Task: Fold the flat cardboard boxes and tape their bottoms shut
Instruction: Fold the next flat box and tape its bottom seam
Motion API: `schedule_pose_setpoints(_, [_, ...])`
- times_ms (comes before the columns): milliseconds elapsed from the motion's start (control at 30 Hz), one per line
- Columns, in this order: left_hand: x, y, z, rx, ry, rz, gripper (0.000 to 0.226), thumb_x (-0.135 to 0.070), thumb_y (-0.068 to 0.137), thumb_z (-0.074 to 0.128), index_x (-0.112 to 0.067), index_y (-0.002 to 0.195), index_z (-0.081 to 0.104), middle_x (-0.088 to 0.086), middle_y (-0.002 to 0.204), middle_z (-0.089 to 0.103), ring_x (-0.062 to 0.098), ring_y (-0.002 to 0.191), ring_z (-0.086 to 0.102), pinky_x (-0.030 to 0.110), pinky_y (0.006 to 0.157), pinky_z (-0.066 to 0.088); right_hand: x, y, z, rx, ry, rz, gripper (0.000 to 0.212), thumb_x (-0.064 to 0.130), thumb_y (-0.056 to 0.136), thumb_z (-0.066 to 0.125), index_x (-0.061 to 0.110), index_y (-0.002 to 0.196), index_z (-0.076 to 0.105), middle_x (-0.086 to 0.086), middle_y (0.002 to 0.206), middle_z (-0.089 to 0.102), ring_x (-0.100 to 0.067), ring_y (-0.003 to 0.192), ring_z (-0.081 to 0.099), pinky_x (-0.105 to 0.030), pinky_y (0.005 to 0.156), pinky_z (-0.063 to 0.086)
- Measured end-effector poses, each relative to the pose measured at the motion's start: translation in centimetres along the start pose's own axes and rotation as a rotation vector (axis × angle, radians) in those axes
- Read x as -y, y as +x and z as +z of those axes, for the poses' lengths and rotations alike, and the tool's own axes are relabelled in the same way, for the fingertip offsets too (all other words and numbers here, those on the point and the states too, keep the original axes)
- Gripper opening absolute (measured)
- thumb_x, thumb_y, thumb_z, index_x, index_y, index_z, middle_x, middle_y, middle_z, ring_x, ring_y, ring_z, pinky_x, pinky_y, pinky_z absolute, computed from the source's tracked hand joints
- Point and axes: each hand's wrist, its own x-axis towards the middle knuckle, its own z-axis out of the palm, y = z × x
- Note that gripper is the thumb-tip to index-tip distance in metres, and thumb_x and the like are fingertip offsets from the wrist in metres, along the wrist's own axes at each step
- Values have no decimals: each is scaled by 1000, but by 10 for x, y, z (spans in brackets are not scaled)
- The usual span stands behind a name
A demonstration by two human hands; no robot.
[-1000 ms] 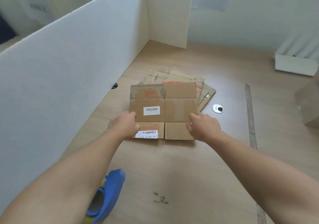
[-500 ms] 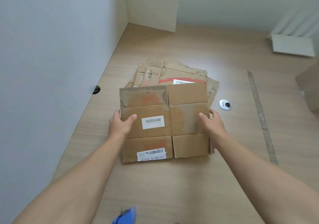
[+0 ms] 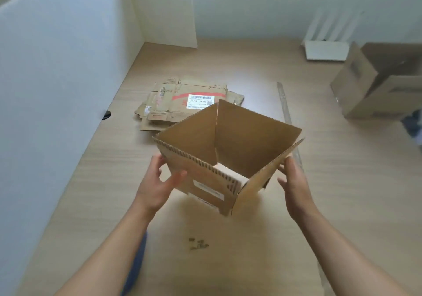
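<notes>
The opened box (image 3: 237,140) was plain brown with a white label; the flat stack (image 3: 182,104) showed a red stripe on tan.

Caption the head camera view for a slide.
Left hand and right hand hold an opened cardboard box; flat boxes lie behind.
</notes>
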Motion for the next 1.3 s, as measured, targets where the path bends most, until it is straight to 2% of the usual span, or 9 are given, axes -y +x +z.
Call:
schedule_pose_setpoints(133, [6, -35, 33, 16, 44, -30, 56, -48, 73, 74, -41, 124, 52, -35, 119, 60, -7, 120, 52, 33, 105, 35, -13, -31, -22, 86, -3, -3, 23, 53, 94, 47, 46, 106, 65, 22, 106, 67, 3, 103, 62, -32, 87, 46])
schedule_pose_setpoints(267, [11, -55, 46, 23, 99, -50, 52, -49, 80, 77, -54, 121, 47, -43, 121, 53, -8, 125, 46, 32, 104, 34, -21, -39, -37, 49, -22, 57, 51, 57, 90, 56, 49, 139, 42, 18, 136, 49, -3, 121, 54, -39, 97, 48])
schedule_pose_setpoints(400, [16, -60, 46, 29, 97, -69, 42, -34, 86, 75, -48, 119, 52, -28, 125, 57, -6, 122, 49, 35, 105, 35, -31, -60, -46, 112, -97, 38, 42, 29, 93, 63, 61, 114, 47, 10, 132, 55, -4, 111, 61, -38, 87, 56])
schedule_pose_setpoints(533, [12, -60, 46, 35, 131, -66, 24, -30, 90, 71, -39, 110, 61, -10, 123, 60, 2, 122, 50, 26, 94, 41, -56, -87, -56, 479, -367, 20, 94, 40, 73, 72, 60, 146, 15, 24, 156, 26, 0, 141, 31, -31, 104, 41])
schedule_pose_setpoints(633, [-2, -60, 50, 35, 99, -89, 24, -32, 93, 67, -39, 115, 59, -15, 112, 66, -1, 107, 60, 13, 77, 45, -55, -89, -45, 524, -368, -83, 117, 52, 71, 80, 48, 154, -2, 31, 160, 8, 10, 145, 13, -30, 114, 28])
schedule_pose_setpoints(767, [-20, -52, 58, 25, 164, -79, 32, -43, 95, 61, -45, 126, 52, -10, 106, 65, 3, 94, 65, 22, 81, 48, -28, -78, -30, 315, -174, -151, 67, 44, 75, 79, 63, 127, 42, 28, 122, 61, 5, 110, 60, -21, 81, 54])
schedule_pose_setpoints(933, [-37, -39, 64, 88, 140, -107, 35, -46, 99, 52, -33, 131, 58, -30, 112, 57, -14, 109, 51, 23, 90, 42, 2, -50, -26, 166, -54, 35, 23, 31, 91, 69, 36, 112, 60, 14, 105, 73, -7, 92, 71, -28, 73, 58])
schedule_pose_setpoints(1167, [6, -47, 45, 109, 476, -234, 57, -55, 97, 49, -22, 143, 49, 0, 143, 50, 19, 131, 46, 45, 111, 38, 18, -21, -55, 240, 107, 510, 18, 29, 101, 55, 21, 113, 64, -7, 99, 77, -28, 83, 75, -43, 62, 60])
schedule_pose_setpoints(1300, [21, -57, 46, 169, 294, -504, 62, -63, 92, 50, -28, 144, 45, 2, 137, 53, 23, 121, 54, 45, 106, 44, 13, -14, -74, 295, 199, 653, 29, 34, 102, 50, 15, 112, 69, -8, 105, 76, -22, 86, 75, -36, 64, 60])
